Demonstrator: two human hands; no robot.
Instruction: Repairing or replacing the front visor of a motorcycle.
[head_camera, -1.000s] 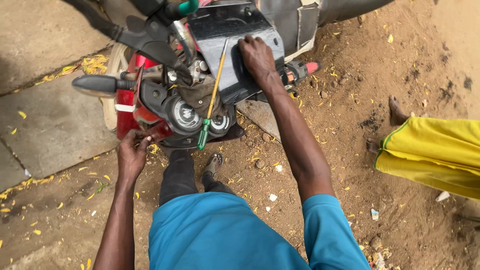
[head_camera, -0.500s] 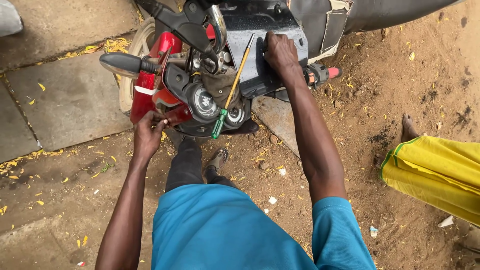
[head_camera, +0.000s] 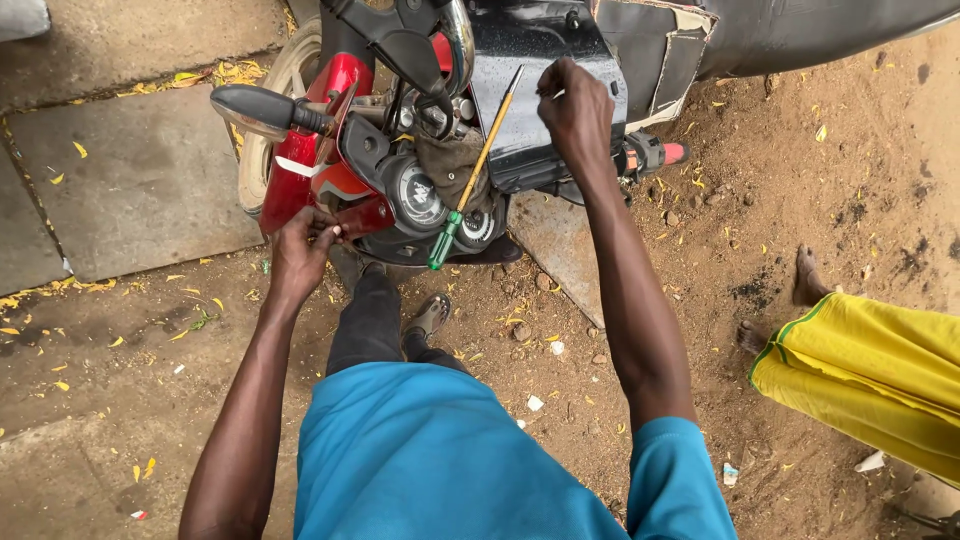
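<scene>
Motorcycle (head_camera: 520, 110) fills the top of your view, its red front panel (head_camera: 300, 170) at about 10 o'clock and the black tank at 12. Your left hand (head_camera: 298, 252) sits at 9 o'clock from the round gauges (head_camera: 418, 195), fingers closed around the lower edge of the red panel, right beside a small red reflector-like part (head_camera: 362, 216). Your right hand (head_camera: 578, 112) is up at 1 o'clock, resting on the black tank with the fingers curled; whether that grip is clamped on anything you cannot tell from here. A screwdriver (head_camera: 470, 175) with a yellow shaft and green handle lies tilted across the handlebar area, its tip toward 1 o'clock just beside your right hand, its handle down at 6 o'clock from the gauges, touching neither hand as far as shows. The mirror (head_camera: 250, 108) sticks out toward 9 o'clock. Your dark trouser leg and sandal (head_camera: 428, 318) are on the dirt below the bike. At 4 o'clock another person in yellow cloth (head_camera: 870, 375) stands barefoot, well apart from you.
</scene>
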